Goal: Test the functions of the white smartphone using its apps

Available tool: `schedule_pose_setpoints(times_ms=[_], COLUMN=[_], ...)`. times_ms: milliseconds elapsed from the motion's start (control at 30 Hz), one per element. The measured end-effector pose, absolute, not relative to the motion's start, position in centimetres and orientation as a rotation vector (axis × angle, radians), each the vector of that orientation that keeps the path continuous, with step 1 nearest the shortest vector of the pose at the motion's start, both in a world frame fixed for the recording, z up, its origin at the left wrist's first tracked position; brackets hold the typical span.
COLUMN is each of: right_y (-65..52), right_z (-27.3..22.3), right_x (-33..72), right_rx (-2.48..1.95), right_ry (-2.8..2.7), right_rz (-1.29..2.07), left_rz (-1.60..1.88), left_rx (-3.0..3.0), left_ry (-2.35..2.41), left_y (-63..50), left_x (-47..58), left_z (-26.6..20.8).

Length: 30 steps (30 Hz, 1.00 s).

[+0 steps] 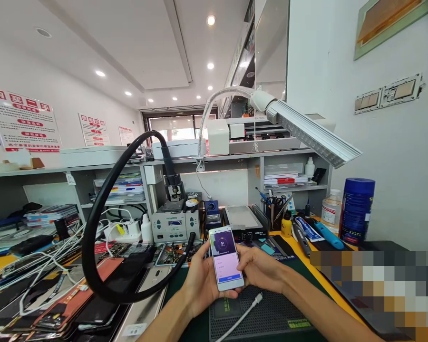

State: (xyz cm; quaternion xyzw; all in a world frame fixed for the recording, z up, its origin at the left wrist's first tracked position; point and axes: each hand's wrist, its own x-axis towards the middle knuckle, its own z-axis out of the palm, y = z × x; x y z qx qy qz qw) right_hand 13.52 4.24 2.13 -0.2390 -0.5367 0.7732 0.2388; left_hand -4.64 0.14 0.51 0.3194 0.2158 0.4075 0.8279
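A white smartphone [225,260] is held upright above the bench, its lit screen purple at the top and pale pink below with a blue bar. My left hand [202,278] wraps around its left side and underside, closed on it. On the other side, my right hand [258,266] grips the right edge, the thumb bent beside the screen and the other fingers partly hidden behind the phone. Beneath both hands lies a dark textured work mat [264,313], with the loose end of a white cable [242,316] on it.
A thick black hose [89,228] loops on the left from the grey rework station [171,225]. Disassembled phones [85,294] crowd the left side. Behind stand a flat heating plate unit [246,223] and a tool holder [274,211]. A blue can [358,209] stands right; a lamp [314,133] hangs overhead.
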Motion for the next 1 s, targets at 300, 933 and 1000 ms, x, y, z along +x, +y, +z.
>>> schedule_pose_setpoints(times_ms=[300,933,1000], right_y=[3.8,3.45,3.41], right_z=[2.23,2.31,2.27], right_x=[13.1,13.01,13.01], right_rx=[-0.692,-0.763,-0.77], right_ry=[-1.496,-1.586,-1.6], right_rz=[2.06,1.937,1.921], left_rz=[0.885,0.949,0.945], left_rx=[0.718,0.64,0.645], left_ry=[0.518,0.601,0.601], left_y=[0.1,-0.31,-0.3], left_x=[-4.4,-4.04,-4.04], left_z=[0.54,0.71,0.66])
